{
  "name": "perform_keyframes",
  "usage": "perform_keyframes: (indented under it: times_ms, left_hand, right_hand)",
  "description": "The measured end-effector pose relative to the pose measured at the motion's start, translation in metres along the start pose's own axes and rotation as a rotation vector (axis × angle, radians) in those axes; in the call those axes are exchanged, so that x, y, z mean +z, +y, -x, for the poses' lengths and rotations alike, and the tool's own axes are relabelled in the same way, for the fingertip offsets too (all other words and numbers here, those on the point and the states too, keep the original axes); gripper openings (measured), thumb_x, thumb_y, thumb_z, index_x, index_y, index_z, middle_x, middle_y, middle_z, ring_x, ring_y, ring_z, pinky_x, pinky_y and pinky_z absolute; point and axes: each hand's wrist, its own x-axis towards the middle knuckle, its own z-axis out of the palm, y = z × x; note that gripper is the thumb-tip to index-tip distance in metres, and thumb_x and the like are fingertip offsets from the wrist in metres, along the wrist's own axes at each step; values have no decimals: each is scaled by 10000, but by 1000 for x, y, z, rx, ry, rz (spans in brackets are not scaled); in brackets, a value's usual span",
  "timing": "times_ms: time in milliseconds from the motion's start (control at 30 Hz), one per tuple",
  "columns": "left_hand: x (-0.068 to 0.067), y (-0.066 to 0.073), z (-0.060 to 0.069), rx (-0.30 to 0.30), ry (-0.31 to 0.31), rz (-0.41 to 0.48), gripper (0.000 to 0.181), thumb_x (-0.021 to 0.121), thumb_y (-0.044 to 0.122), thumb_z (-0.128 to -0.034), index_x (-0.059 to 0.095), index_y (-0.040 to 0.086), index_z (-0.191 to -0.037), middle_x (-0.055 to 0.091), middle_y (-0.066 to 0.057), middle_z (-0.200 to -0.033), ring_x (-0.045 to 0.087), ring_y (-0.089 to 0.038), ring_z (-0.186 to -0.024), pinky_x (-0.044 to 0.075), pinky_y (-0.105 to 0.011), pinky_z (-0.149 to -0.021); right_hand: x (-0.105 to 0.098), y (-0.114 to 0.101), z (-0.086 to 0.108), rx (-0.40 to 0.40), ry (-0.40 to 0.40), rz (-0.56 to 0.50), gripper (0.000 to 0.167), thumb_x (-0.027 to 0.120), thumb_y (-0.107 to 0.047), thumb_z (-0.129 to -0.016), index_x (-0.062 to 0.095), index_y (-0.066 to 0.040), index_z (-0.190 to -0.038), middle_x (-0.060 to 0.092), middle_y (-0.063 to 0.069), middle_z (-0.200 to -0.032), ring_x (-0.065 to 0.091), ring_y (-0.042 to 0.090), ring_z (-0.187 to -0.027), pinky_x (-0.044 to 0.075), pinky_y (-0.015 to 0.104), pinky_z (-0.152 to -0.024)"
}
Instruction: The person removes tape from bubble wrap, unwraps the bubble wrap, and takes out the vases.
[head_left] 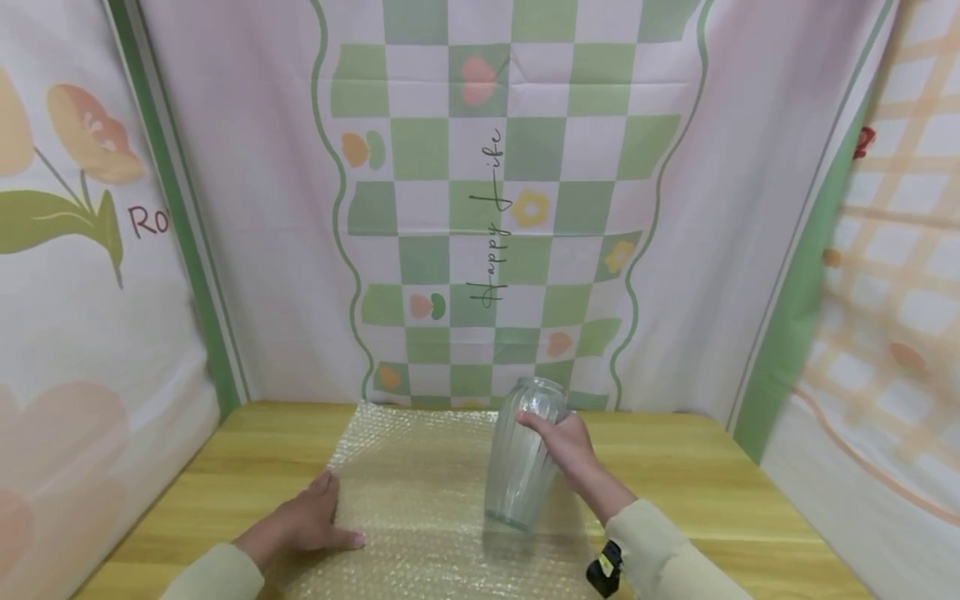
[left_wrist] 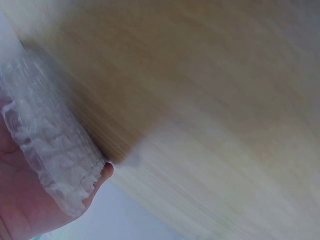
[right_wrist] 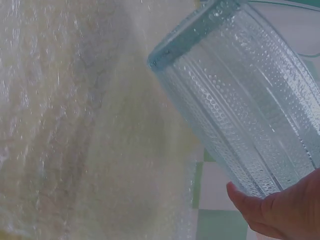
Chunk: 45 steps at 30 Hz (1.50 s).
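A clear, ribbed glass vase [head_left: 521, 467] is tilted over the bubble wrap, its mouth toward the back. My right hand [head_left: 566, 442] grips it near the top, thumb across the near side. In the right wrist view, the vase [right_wrist: 240, 95] shows its thick base and a dotted surface, with part of my right hand [right_wrist: 285, 207] at its side. My left hand [head_left: 311, 517] rests on the left edge of the bubble wrap [head_left: 420, 492], its thumb extended over the sheet. The left wrist view shows the wrap's edge [left_wrist: 55, 130] against my left palm [left_wrist: 20, 190].
The bubble wrap lies spread on a wooden table [head_left: 675, 467]. Patterned curtains [head_left: 277, 208] enclose the back and both sides. A small black device [head_left: 603, 571] sits at my right sleeve.
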Motion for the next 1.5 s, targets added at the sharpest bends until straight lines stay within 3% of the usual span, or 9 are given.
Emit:
perform_keyframes:
  times_ms: [267,533,967,1233,1500]
  left_hand:
    - [1,-1,0,-3,-5,16,1186,771,571,-724,230,-254,-1382,129,-449,-1457,175,-560,-1354,209,-612,-1101]
    - [0,0,-1,-6,-2,5,1184,774,570,-723,233,-250,-1385,135,-447,-1457,188,-563,-1348,221,-614,-1096]
    - [1,-2,-1,-11,0,-13,1193,775,576,-716,233,-247,-1387,151,-451,-1451,202,-561,-1346,232,-612,-1093]
    - [1,-2,-3,-11,-3,-27,1196,767,590,-717,237,-247,-1386,153,-451,-1451,210,-567,-1339,245,-628,-1079]
    - [0,-1,-2,-29,-24,-26,1198,756,598,-723,229,-247,-1389,140,-448,-1457,197,-567,-1344,239,-637,-1077]
  right_hand:
    - [-7,0,-2,-80,53,42,848,782,-492,-765,452,72,-1306,565,243,-1215,556,354,-1074,492,470,-903]
    - [-10,4,-5,-174,104,-11,991,836,-415,-737,317,64,-1431,466,269,-1342,470,398,-1214,402,515,-1032]
    - [-12,4,-4,-327,204,-60,1067,887,-293,-698,236,50,-1471,409,295,-1393,421,408,-1282,375,486,-1067]
    - [-16,7,-5,-468,249,-94,1026,910,-208,-672,280,-33,-1462,460,192,-1378,460,347,-1259,401,485,-1048]
    - [-21,15,-7,-625,314,-20,1069,934,-169,-628,286,-65,-1471,461,177,-1377,451,352,-1265,380,526,-1053]
